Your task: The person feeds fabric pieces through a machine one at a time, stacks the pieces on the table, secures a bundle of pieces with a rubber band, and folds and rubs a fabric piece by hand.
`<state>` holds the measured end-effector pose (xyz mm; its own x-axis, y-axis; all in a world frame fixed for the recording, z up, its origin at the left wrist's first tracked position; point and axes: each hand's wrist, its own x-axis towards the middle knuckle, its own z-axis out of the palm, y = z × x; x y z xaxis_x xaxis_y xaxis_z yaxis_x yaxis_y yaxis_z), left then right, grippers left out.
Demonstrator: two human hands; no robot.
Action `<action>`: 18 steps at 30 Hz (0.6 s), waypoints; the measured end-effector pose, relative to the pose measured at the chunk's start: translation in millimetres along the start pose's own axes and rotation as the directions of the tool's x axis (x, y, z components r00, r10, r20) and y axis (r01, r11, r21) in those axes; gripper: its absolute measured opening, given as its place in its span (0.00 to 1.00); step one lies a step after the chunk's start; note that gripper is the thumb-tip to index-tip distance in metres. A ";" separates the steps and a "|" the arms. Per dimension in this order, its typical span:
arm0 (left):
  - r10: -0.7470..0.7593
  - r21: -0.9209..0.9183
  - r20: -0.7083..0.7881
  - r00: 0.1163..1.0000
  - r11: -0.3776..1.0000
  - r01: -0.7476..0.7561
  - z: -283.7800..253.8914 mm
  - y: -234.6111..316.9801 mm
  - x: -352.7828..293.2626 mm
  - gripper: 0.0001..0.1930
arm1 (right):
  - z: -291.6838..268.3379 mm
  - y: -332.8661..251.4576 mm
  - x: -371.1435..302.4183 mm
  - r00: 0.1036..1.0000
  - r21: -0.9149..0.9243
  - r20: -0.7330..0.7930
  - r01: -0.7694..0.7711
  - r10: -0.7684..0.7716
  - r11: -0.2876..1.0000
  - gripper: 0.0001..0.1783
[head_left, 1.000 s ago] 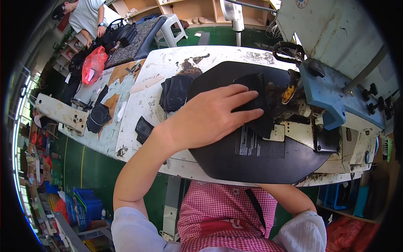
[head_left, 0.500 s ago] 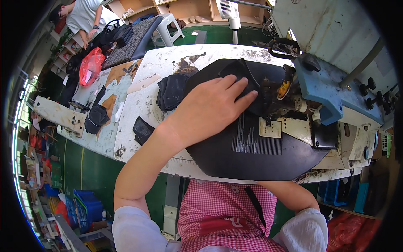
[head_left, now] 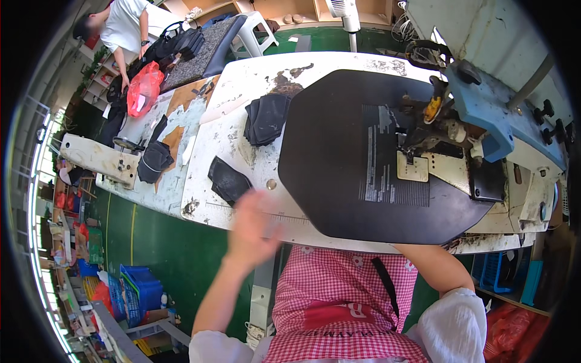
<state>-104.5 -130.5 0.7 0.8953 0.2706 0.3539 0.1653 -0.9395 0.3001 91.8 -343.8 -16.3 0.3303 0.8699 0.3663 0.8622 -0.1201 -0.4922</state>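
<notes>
The left hand (head_left: 251, 227) is blurred at the front edge of the worktop (head_left: 242, 78). Its thumb and fingers stand apart; contact with the loose black piece (head_left: 230, 180) just beside them cannot be determined. The piece lies flat, in front of the black stack (head_left: 267, 120). The right hand is hidden below the black board (head_left: 333, 139); the state of its fingers cannot be determined. The sewing machine (head_left: 484, 121) stands at right.

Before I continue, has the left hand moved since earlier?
Yes: the left hand has moved left, off the black board, to the near edge of the white table.
</notes>
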 end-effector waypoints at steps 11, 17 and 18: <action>0.498 -0.479 0.234 0.835 0.806 -0.346 38.6 80.8 34.4 0.17 | -107.2 -78.2 -15.3 0.623 -0.184 -0.324 0.697 -0.712 0.693 0.12; 0.512 -0.195 -0.210 0.833 0.813 -0.549 -34.0 127.0 72.1 0.20 | -140.2 -49.8 10.3 0.947 -0.371 -0.152 0.210 -0.283 0.905 0.22; 0.409 -0.067 -0.181 0.894 0.902 -0.426 -38.1 126.6 90.1 0.25 | -137.8 -47.3 11.3 0.950 -0.339 -0.174 0.192 -0.261 0.921 0.23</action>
<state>-18.7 -217.0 104.4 0.7933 -0.1037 0.5999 -0.2600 -0.9487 0.1798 107.7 -394.2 119.9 0.1551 0.7744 0.6134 0.9876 -0.1060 -0.1159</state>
